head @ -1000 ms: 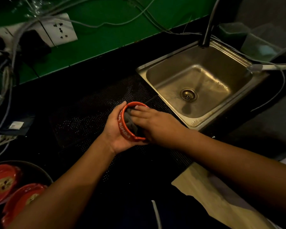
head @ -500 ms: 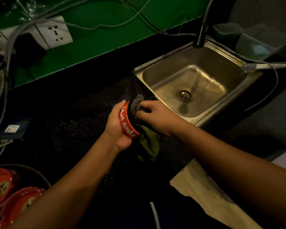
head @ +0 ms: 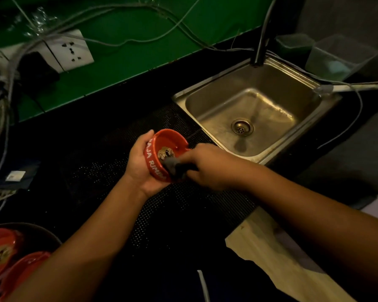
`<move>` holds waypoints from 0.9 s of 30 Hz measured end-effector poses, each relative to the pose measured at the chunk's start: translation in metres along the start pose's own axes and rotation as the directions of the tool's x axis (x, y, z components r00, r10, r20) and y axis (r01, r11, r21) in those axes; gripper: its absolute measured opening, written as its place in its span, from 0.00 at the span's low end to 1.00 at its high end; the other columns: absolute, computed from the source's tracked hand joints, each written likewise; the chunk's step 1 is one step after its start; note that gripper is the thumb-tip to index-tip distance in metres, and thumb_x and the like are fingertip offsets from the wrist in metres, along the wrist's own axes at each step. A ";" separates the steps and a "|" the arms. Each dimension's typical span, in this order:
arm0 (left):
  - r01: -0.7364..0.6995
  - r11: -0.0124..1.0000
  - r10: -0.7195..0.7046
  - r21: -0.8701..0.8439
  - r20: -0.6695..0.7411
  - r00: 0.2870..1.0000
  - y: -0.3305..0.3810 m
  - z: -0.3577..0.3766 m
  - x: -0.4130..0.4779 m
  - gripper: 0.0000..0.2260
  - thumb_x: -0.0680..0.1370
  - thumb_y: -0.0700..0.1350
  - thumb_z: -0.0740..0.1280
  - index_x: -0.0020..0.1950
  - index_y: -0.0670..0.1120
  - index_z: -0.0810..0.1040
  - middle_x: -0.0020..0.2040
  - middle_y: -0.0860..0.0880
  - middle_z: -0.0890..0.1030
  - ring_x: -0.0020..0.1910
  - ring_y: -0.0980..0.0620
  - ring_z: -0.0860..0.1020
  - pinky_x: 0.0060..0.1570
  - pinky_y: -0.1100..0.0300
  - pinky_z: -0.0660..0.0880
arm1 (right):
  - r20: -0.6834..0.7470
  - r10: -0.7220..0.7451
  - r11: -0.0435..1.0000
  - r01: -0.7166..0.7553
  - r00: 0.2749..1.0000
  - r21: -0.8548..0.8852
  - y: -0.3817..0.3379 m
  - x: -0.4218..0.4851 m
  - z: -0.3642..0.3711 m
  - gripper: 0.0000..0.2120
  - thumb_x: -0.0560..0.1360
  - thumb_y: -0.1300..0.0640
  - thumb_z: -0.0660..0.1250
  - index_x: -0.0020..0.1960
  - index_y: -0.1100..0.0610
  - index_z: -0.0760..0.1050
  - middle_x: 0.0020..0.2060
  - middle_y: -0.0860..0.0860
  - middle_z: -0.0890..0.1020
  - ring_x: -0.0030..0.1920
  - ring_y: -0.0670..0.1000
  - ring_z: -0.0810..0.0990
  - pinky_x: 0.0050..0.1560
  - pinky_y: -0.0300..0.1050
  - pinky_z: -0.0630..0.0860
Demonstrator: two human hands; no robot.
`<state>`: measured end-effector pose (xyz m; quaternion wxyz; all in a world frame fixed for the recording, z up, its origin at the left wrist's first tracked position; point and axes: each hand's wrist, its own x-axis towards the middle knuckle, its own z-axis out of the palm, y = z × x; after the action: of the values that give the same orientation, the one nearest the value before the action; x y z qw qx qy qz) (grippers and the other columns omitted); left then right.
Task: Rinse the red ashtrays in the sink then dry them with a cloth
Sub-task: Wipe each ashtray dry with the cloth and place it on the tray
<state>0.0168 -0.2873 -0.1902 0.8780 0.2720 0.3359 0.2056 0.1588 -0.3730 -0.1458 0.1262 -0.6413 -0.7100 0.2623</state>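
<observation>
Black counter (head: 92,131) fills most of the view, with a green wall (head: 140,51) behind it and loose cables strung along the wall. A steel sink (head: 277,77) is set in the counter at upper right, with a dark tap pipe (head: 262,38) rising from its back rim. No water can be seen running. A dark perforated mat (head: 105,171) lies on the counter just left of the sink. A pale sheet (head: 271,253) sits at lower right, partly under the right forearm. At the lower left edge a dark bowl (head: 42,229) holds two red ashtrays (head: 0,253), cropped by the frame. Clear plastic tubs (head: 340,57) stand behind the sink, at far right.

Both arms reach in from the bottom and meet over the mat, beside the sink's near left corner. The left hand (head: 140,164) holds the task's red ashtray (head: 162,144). Its grip is wrapped round the outer wall, thumb on the top rim. The ashtray is tilted with its open side facing the right hand, white lettering on its side and a printed emblem inside. It is off the counter and outside the sink. The right hand (head: 207,166) has its grip closed on a dark cloth (head: 172,167), the bunched end pressed against the ashtray's inside near the lower rim.

Smaller things: a white wall socket (head: 71,51) at upper left and a round drain (head: 242,127) in the sink floor.
</observation>
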 end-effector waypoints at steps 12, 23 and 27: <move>0.005 0.998 0.000 -0.059 0.083 0.997 -0.012 0.010 -0.007 0.27 0.74 0.65 0.57 0.59 0.47 0.81 0.59 0.41 0.80 0.59 0.41 0.77 0.62 0.42 0.69 | 0.018 0.503 0.020 -0.032 0.864 0.999 0.038 0.004 0.031 0.13 0.78 0.56 0.60 0.59 0.61 0.74 0.43 0.57 0.83 0.40 0.54 0.82 0.43 0.47 0.79; -0.135 0.807 0.333 0.574 -0.255 0.908 -0.019 0.016 -0.006 0.22 0.79 0.63 0.54 0.52 0.47 0.78 0.49 0.45 0.84 0.47 0.48 0.81 0.50 0.53 0.76 | 0.034 0.504 0.084 -0.088 0.863 0.993 0.037 0.011 0.055 0.07 0.80 0.57 0.61 0.54 0.54 0.77 0.45 0.56 0.85 0.43 0.54 0.84 0.46 0.49 0.80; 0.141 0.976 -0.128 0.168 -0.085 0.988 -0.026 0.015 -0.007 0.36 0.73 0.74 0.48 0.55 0.48 0.81 0.55 0.40 0.83 0.57 0.39 0.79 0.60 0.43 0.72 | 0.014 0.549 0.206 -0.151 0.836 0.967 0.037 0.014 0.061 0.10 0.81 0.52 0.60 0.56 0.55 0.76 0.45 0.54 0.85 0.46 0.53 0.84 0.45 0.47 0.79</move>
<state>0.0270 -0.3166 -0.1936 0.8498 0.3164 0.4023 0.1257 0.1563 -0.3707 -0.2184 0.5315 -0.6203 -0.2146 0.5354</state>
